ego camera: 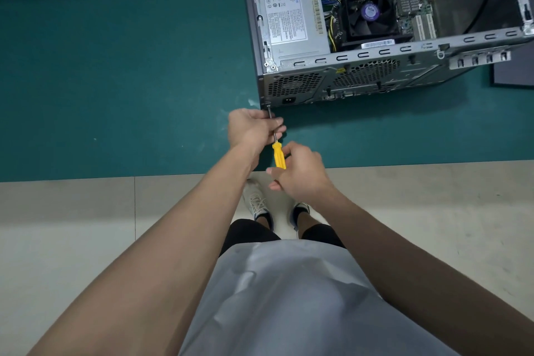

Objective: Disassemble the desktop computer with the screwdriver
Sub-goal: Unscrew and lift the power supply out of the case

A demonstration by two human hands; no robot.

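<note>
Our right hand [300,173] is wrapping around the yellow handle of the screwdriver [278,153], fingers curled shut on it, while our left hand [254,130] is pinching the metal shaft higher up, closed on it just beside the case. We're pointing the tip at the bottom left corner of the rear panel of the desktop computer [375,37], right where the panel meets the green surface [115,66]; the tip looks like it's touching the corner, but it's too small for us to tell whether it's sitting in a screw.

We're looking at the computer lying on its side with the side panel off, so the insides are showing: the grey power supply [291,14] is sitting in the near left corner, and the black CPU fan [368,13] is sitting just to the right of it, with a bunch of cables running between them. We're standing at the edge of the surface, and our shoes [257,202] are showing on the pale tiled floor [72,225] below our hands.
</note>
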